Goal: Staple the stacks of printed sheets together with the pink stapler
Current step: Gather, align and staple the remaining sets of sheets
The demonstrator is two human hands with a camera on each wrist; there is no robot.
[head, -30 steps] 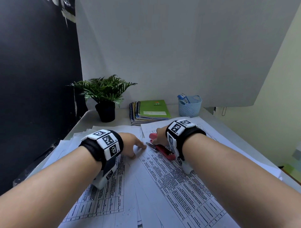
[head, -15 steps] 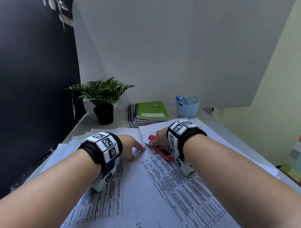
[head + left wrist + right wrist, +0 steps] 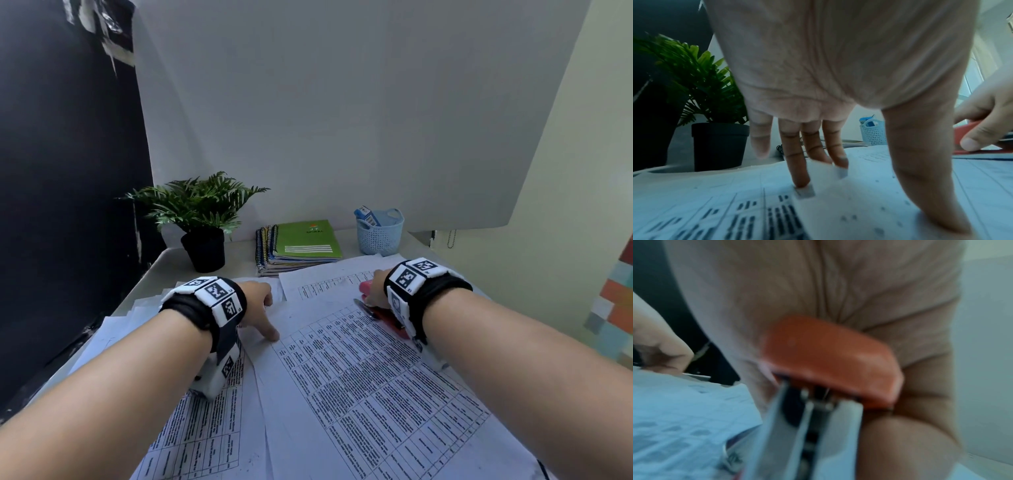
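Observation:
Printed sheets [image 3: 359, 377] with tables of text lie fanned across the table. My left hand [image 3: 262, 308] presses straight fingers [image 3: 797, 165] and thumb onto the sheets [image 3: 715, 194] near their top left corner. To its right, my right hand [image 3: 375, 291] grips the pink stapler [image 3: 388, 318], which lies low over the top edge of the sheets. In the left wrist view the right hand [image 3: 986, 110] is curled round the stapler [image 3: 982, 129]. The right wrist view shows the stapler's pink top [image 3: 828, 360] under my palm and its metal base below, blurred.
At the back of the table stand a potted fern [image 3: 205, 219], a pile of spiral notebooks [image 3: 308, 240] and a blue basket [image 3: 378, 229]. A black wall is on the left and a white board behind. More sheets [image 3: 205, 428] lie under my left wrist.
My right hand has carried the stapler to the right, away from the left hand. The left hand stays pressed on the sheets.

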